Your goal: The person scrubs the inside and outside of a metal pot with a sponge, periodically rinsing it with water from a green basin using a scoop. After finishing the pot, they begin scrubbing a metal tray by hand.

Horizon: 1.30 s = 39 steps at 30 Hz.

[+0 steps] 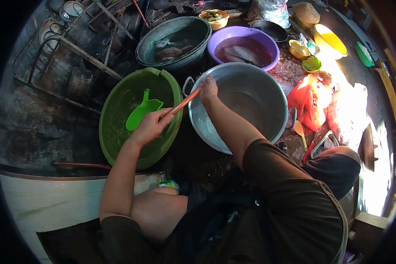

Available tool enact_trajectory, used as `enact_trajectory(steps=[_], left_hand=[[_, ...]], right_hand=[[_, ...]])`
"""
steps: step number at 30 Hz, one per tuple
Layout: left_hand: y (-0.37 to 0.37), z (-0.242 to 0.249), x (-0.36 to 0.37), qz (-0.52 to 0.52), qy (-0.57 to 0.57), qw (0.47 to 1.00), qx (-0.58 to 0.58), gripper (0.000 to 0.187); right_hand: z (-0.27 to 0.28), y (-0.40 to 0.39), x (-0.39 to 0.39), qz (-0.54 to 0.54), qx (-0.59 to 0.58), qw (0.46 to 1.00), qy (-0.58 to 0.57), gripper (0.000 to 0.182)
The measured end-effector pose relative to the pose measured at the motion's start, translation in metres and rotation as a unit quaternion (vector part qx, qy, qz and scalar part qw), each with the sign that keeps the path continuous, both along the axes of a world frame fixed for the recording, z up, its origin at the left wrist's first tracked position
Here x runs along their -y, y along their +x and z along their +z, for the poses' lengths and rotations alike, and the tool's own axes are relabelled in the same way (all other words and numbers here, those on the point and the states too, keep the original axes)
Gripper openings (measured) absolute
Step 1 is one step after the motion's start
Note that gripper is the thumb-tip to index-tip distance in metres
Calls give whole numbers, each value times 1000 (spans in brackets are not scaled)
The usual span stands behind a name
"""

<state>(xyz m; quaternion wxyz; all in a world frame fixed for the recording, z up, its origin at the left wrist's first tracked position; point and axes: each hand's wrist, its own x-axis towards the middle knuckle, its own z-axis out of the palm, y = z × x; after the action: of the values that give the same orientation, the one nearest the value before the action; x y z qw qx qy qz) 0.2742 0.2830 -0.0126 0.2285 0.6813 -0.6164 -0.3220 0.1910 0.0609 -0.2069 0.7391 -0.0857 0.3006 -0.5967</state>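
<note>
An orange-brown hose (pixel 183 103) runs slantwise between my hands, over the gap between two tubs. My left hand (pixel 152 127) is closed round its lower end, above the right part of the green tub (pixel 177 132). Higher up, my right hand (pixel 208 90) grips its other visible end at the left rim of the large grey metal basin (pixel 275 90). Inside the green tub lies a bright green dipper (pixel 141 113) in shallow water. Some cloudy water stands in the metal basin.
Behind are a dark tub (pixel 141 55) and a purple basin (pixel 275 55), both holding fish in water. A red plastic bag (pixel 310 99), a spoon (pixel 299 130) and a yellow bowl (pixel 330 42) lie right. A metal rack (pixel 86 55) stands left.
</note>
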Motion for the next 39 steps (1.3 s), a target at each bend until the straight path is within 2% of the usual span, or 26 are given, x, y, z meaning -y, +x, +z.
enact_trajectory(steps=[1,3,4,7,8,9,11,12,14,15,17,18,19,21,22,23,25,27,28,29,30,31,33,35,37,39], left_hand=[[-1,-1,1,-2,-24,999,-28,37],[-1,-2,3,-4,-6,999,-54,38],[-3,0,4,-8,13,997,-79,38],[-7,-1,9,-1,-5,996,-92,37],[-8,-1,10,-2,-3,996,-93,37],[-10,-1,11,-9,-13,994,-112,37],[-14,-1,12,-15,-20,991,-133,37],[-17,0,11,-23,-18,989,-142,37],[-21,-3,13,-32,-18,987,-155,37],[-22,-4,15,-35,-32,988,-149,37],[-25,-5,17,-37,-46,988,-145,38],[-27,-4,17,-27,-52,988,-146,38],[-28,-3,17,-17,-60,987,-146,38],[-28,-9,16,-26,-58,987,-148,38],[-29,-10,17,-37,-58,986,-150,38],[-32,-11,16,-40,-58,986,-151,38],[-37,-11,16,-38,-66,984,-160,38],[-40,-7,17,-40,-67,986,-145,38],[-40,-5,17,-39,-63,989,-131,38],[-41,-6,17,-40,-65,989,-129,38],[-41,-7,18,-37,-69,989,-124,38],[-43,-8,18,-33,-71,990,-121,37],[-46,-12,18,-33,-80,988,-124,37],[-45,-14,19,-34,-90,987,-125,37],[-43,-16,21,-17,-69,990,-118,36],[-47,-6,22,-12,-56,991,-118,36]], right_hand=[[-1,0,4,2,-1,1000,-1,24],[-3,-5,15,31,-45,993,103,30],[-7,-4,22,45,-24,993,108,38],[-20,-14,40,52,2,995,89,45],[-21,-15,45,-46,47,994,90,39],[-22,-22,55,-47,45,994,93,39],[-35,-41,79,-222,80,968,89,44],[-39,-49,80,-223,78,968,90,44],[-24,-67,75,-268,-90,952,119,47],[-14,-71,75,-269,-92,951,119,47],[-12,-74,83,-126,27,986,108,60],[-14,-70,97,-138,100,981,92,56],[-11,-74,96,-138,100,981,93,56],[8,-90,96,-181,90,979,12,53],[10,-99,100,-240,98,964,60,22],[11,-105,98,-243,97,963,58,22],[10,-116,97,-229,-13,959,168,21],[-38,-117,126,-225,-55,963,140,26],[-67,-123,145,-125,-171,974,81,33],[-91,-126,159,-22,-284,958,20,39],[-106,-125,168,-21,-399,916,-38,50],[-101,-121,164,-21,-398,916,-39,50],[-88,-108,140,138,-573,781,-207,54],[-81,-97,128,106,-562,787,-230,54],[-49,-104,108,-59,-595,787,-150,55],[-52,-105,106,-95,-601,781,-145,54]])
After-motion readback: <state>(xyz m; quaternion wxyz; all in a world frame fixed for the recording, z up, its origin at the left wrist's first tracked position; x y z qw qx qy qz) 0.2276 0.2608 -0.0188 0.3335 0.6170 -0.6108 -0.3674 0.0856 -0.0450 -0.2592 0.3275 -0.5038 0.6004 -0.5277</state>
